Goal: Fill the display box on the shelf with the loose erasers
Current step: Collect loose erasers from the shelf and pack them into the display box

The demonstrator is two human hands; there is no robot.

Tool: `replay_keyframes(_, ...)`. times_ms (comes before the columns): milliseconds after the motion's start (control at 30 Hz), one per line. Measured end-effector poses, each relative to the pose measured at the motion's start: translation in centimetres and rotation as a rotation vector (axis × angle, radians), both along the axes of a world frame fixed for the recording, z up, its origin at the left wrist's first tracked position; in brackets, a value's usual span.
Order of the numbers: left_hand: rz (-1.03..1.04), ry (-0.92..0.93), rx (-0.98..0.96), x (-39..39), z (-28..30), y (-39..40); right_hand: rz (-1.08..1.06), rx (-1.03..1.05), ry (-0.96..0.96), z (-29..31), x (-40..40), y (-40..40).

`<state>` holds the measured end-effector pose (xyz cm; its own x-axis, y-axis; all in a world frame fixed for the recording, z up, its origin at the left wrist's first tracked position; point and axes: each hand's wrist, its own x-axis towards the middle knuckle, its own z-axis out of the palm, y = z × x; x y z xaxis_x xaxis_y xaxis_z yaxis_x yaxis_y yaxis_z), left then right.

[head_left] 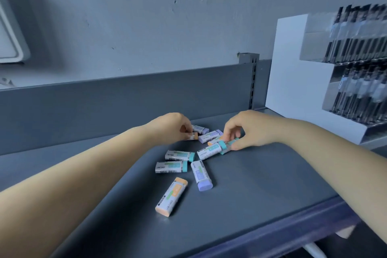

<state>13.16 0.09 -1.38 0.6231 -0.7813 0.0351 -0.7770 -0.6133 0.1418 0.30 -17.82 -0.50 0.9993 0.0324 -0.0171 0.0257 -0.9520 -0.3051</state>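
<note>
Nearest to me, the two bare forearms stretch across the dark shelf (pixel 261 184) toward a scatter of loose erasers. The left hand (pixel 173 125) has its fingers curled around an orange-tipped eraser (pixel 192 136), pinching it at the far left of the pile. The right hand (pixel 249 130) is bent over the far right, fingers and thumb closing on a teal-banded eraser (pixel 225 145) that lies against its neighbours.

By the look of it this is the gathering step: each hand is picking up a piece, and nothing has gone into a box yet. I cannot see any eraser display box from here, so the next move likely calls for lifting both erasers clear and turning toward wherever that box stands.

Closer in, several erasers lie untouched: two teal ones (pixel 180 155) side by side, a purple one (pixel 201 176) just right of them, and an orange one (pixel 171 196) alone, nearest the front edge. That front lip (pixel 272 234) is close enough that a careless sweep could knock it off.

To the right, well apart from the pile, stands a white pen rack (pixel 297 81); a low back rail (pixel 125 98) closes the rear. The open room lies left and front.
</note>
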Motion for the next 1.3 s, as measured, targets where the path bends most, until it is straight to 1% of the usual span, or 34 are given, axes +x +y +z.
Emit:
replay_keyframes(167, 0.049, 0.073, -0.067, -0.9, 0.1, 0.2, -0.008, -0.012, 0.072, 0.0, -0.6, -0.8)
replay_keyframes(300, 0.112, 0.048, -0.09, -1.9, 0.1, 0.5, -0.022, -0.05, 0.076, -0.1, -1.3, -1.3)
replay_keyframes(400, 0.156, 0.014, -0.131, -3.2, 0.3, 0.9, -0.013, -0.045, 0.038, -0.2, -1.9, -1.5)
replay_keyframes(500, 0.208, 0.026, -0.246, -4.7, 1.1, 1.6, 0.028, 0.024, -0.027, -0.4, -2.4, -1.6)
replay_keyframes(633, 0.269, 0.028, -0.393, -7.4, 2.3, 2.8, 0.096, 0.052, -0.114, -0.1, -2.8, -1.0)
replay_keyframes(700, 0.314, 0.066, -0.486, -9.0, 2.5, 3.5, 0.114, 0.13, -0.175, 0.0, -3.0, -0.2)
replay_keyframes(800, 0.382, 0.114, -0.614, -11.2, 2.6, 5.0, 0.146, 0.301, -0.241, 0.1, -3.3, 1.7)
replay_keyframes(967, 0.477, 0.2, -0.748, -14.4, 2.7, 8.1, 0.237, 0.5, -0.273, 0.8, -4.2, 6.0)
replay_keyframes(1133, 0.575, 0.183, -0.861, -17.1, 2.8, 13.6, 0.321, 0.66, -0.232, 1.4, -4.1, 11.9)
replay_keyframes(1300, 0.68, 0.145, -0.943, -19.5, 2.9, 21.5, 0.405, 0.823, -0.134, 1.6, -3.8, 19.8)
